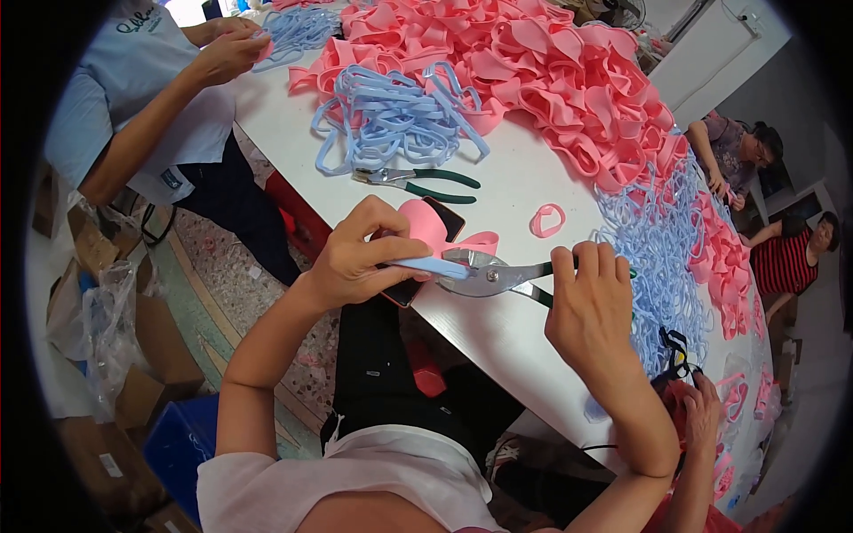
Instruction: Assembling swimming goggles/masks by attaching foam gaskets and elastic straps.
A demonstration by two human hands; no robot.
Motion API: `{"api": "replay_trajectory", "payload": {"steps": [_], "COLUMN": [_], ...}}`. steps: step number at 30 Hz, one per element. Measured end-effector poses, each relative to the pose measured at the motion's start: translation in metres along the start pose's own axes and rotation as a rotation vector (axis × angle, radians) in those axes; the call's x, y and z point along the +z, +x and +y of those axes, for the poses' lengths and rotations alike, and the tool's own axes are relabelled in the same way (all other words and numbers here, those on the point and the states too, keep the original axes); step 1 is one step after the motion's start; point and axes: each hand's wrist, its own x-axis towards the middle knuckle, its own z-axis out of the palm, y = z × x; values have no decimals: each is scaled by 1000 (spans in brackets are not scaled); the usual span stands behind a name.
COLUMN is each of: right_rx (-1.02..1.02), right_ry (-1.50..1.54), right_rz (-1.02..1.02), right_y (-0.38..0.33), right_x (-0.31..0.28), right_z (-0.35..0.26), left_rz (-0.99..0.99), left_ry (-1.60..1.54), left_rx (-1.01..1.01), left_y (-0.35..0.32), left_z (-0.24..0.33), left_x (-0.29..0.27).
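Note:
My left hand is closed on a soft pink band, pinched together with a flat light-blue strap. The strap's end reaches the jaws of metal pliers with green handles. My right hand wraps round those handles, and the jaws lie over the strap and part of the band. Whether the jaws are fully closed is hard to tell. Under my left hand lies a dark phone, partly covered. A second pair of green-handled pliers rests on the table just beyond.
Blue straps form a bundle ahead, before a big heap of pink bands. More blue straps pile up to the right. One pink loop lies on the white table. Other people work at left and right.

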Motion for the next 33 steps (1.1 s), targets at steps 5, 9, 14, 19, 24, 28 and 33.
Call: {"api": "replay_trajectory", "payload": {"steps": [5,9,14,19,24,28,33], "right_rx": [-153,-219,-136,-116,-120,-137,-160], "right_ry": [-32,-155,-201,-51,-72,-95,-122], "right_rz": [75,212,104,93,89,68,40], "right_y": [3,14,11,8,5,5,2], "right_x": [8,22,9,3,-1,-4,4], "right_z": [15,28,20,30,27,26,29], "left_rz": [-7,79,86,52,61,60,89], "left_ry": [-7,36,-53,-64,-54,-35,-28], "left_rx": [-19,4,-42,-3,46,38,19], "left_y": [-1,0,0,-3,-1,-3,-2], "left_z": [7,19,11,2,6,6,5], "left_x": [8,25,21,19,21,21,26]}}
